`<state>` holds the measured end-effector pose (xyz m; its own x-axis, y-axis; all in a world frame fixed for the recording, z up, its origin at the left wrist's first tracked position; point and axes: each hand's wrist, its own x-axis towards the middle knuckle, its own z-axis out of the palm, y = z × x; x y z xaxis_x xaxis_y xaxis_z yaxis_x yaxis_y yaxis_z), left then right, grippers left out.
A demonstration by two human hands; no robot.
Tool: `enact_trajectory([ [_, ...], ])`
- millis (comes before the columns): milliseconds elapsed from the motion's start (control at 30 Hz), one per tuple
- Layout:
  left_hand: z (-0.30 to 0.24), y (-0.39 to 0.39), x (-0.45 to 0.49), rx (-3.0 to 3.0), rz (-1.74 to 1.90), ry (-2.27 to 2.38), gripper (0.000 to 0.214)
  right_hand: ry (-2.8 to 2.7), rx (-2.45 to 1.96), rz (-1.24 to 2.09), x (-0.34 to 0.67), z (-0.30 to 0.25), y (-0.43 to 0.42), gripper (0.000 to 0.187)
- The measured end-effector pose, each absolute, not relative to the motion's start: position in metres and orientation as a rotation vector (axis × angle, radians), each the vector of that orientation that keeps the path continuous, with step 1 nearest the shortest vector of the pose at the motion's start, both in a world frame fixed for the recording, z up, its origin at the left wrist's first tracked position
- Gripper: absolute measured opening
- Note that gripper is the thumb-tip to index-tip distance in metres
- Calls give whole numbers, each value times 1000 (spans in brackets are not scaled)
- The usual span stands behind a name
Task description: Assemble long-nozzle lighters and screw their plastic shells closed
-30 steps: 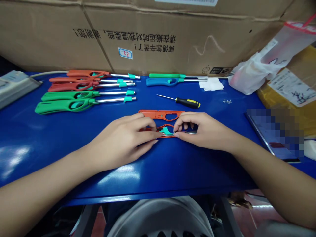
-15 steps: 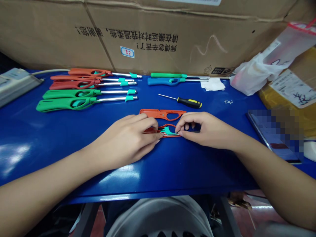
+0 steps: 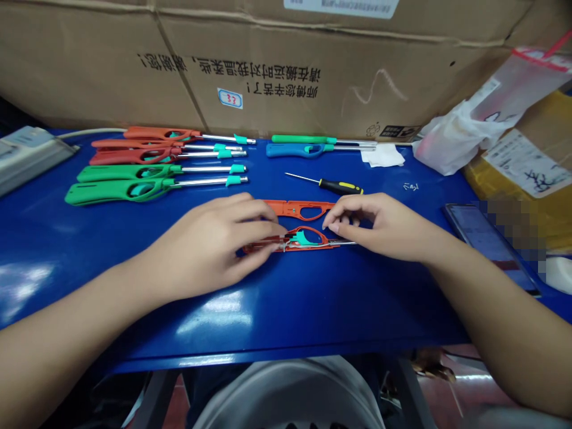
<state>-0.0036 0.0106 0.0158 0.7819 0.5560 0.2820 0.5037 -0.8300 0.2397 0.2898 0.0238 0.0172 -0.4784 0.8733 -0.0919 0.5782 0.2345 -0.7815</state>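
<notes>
An opened orange lighter half (image 3: 308, 243) with a teal trigger and a thin metal tube lies on the blue table (image 3: 286, 310). My left hand (image 3: 214, 244) pinches its left part, fingertips pressed down beside the trigger. My right hand (image 3: 379, 226) hovers just behind the tube with its fingers curled into a loose pinch; I cannot see whether anything is between them. The matching orange shell cover (image 3: 295, 208) lies flat just behind, its right end under my right fingers.
A yellow-and-black screwdriver (image 3: 335, 186) lies behind the cover. Finished red and green lighters (image 3: 134, 173) sit in rows at back left, a blue and a green one (image 3: 304, 146) at back centre. Cardboard boxes (image 3: 277, 65) wall the back. A phone (image 3: 487, 238) and bags are on the right.
My right hand has lifted off the lighter's tube and drawn back toward the shell cover. My left hand has slid slightly left, uncovering more of the orange half.
</notes>
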Motion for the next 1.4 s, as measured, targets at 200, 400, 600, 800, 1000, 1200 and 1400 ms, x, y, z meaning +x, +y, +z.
enact_trajectory([
  [200,36,26,-24,2595,319,997,20,-2294,-1480,1192,300,23,26,24],
  [400,36,34,-27,2164,53,1170,25,-2279,-1571,1119,298,13,25,28],
  [600,27,43,-25,1947,37,1242,41,-2220,-1655,1163,296,12,24,28],
  [800,26,43,-24,1949,27,1264,43,-2231,-1604,1193,296,12,25,29],
  [1000,16,40,-22,2016,166,1215,42,-2261,-1534,1198,298,12,27,25],
  [1200,14,41,-20,1917,234,1207,46,-2246,-1471,1154,298,9,29,24],
  [1400,12,44,-21,2294,551,1309,36,-2155,-1263,652,299,0,34,12],
])
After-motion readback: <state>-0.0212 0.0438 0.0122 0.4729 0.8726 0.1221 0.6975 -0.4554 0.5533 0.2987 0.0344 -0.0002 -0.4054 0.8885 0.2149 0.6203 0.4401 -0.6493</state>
